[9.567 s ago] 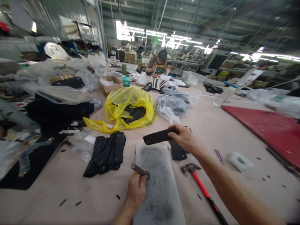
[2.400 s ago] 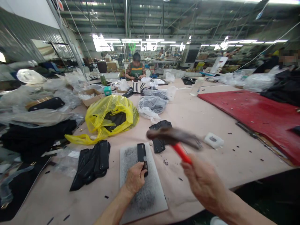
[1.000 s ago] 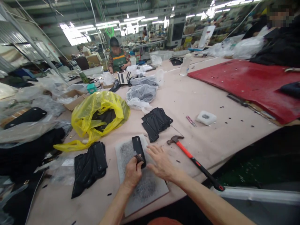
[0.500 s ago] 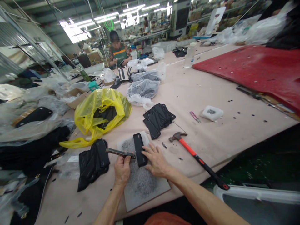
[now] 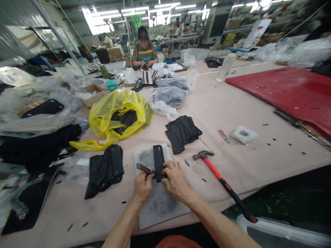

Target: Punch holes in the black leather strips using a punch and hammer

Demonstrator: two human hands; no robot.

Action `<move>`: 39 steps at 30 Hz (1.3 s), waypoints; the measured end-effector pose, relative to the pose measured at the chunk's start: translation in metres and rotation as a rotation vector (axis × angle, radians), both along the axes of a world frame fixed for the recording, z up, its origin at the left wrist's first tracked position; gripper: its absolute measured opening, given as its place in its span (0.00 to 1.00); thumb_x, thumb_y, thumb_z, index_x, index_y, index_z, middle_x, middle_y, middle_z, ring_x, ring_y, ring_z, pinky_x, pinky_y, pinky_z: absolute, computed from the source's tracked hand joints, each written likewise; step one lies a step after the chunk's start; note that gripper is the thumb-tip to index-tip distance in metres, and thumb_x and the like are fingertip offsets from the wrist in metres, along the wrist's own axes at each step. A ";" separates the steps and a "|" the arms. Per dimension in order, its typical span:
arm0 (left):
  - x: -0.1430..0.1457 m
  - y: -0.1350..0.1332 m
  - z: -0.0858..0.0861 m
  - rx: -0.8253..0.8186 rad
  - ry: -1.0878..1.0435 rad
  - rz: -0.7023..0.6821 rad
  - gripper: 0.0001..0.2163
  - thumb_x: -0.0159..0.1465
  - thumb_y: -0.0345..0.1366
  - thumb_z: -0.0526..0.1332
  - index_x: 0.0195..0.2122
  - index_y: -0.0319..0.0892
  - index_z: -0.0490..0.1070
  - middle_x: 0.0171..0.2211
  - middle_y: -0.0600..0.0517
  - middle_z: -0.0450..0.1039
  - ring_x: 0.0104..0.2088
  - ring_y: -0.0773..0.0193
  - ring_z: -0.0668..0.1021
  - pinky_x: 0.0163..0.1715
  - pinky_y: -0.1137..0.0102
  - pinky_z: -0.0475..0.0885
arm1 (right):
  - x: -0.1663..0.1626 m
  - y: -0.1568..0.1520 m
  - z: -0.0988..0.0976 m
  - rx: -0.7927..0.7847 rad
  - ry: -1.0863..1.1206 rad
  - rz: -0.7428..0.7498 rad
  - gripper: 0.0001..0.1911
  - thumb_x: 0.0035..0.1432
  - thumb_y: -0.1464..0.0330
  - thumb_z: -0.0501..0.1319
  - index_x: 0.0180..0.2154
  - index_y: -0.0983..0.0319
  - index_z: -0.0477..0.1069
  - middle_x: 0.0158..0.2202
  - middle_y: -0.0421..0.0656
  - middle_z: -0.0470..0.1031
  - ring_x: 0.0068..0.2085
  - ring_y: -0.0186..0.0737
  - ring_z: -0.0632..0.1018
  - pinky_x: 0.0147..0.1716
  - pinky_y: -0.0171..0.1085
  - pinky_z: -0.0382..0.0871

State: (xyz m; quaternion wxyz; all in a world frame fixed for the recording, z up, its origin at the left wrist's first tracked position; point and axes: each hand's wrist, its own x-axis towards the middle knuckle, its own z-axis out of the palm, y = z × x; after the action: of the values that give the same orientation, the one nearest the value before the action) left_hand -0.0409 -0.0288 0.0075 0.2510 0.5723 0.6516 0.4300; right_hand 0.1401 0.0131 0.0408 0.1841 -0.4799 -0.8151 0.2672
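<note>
A narrow black leather strip (image 5: 158, 161) lies lengthwise on a grey-speckled white cutting pad (image 5: 148, 210) at the table's near edge. My left hand (image 5: 142, 187) is closed round a slim metal punch tool (image 5: 143, 168) that points left, its tip by the strip's near end. My right hand (image 5: 176, 179) presses the strip's near end, fingers curled on it. A red-handled claw hammer (image 5: 219, 176) lies on the table just right of the pad, untouched.
A fanned stack of black strips (image 5: 183, 130) lies behind the pad, another black pile (image 5: 106, 168) to its left. A yellow bag (image 5: 117, 115), clear bags (image 5: 168, 98), a red mat (image 5: 281, 91), small snips (image 5: 224, 136) and a white block (image 5: 244, 134) surround them. Another person (image 5: 144, 51) works at the far end.
The hammer, swung 2.4 s ago, now lies on the table. My right hand moved onto the strip. My left hand brought the punch back toward the strip's near end.
</note>
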 end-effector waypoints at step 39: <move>0.008 0.023 0.001 -0.092 -0.043 -0.022 0.12 0.62 0.32 0.57 0.44 0.42 0.77 0.43 0.45 0.81 0.45 0.52 0.81 0.48 0.61 0.74 | 0.004 -0.007 -0.025 0.098 0.234 0.011 0.08 0.52 0.77 0.62 0.34 0.59 0.70 0.51 0.45 0.70 0.55 0.49 0.66 0.56 0.51 0.58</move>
State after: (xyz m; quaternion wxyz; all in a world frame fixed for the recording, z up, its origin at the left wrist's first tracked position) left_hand -0.0325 -0.0056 0.0087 0.2958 0.5580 0.6586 0.4092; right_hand 0.1440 0.0058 0.0161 0.2999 -0.4313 -0.8027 0.2822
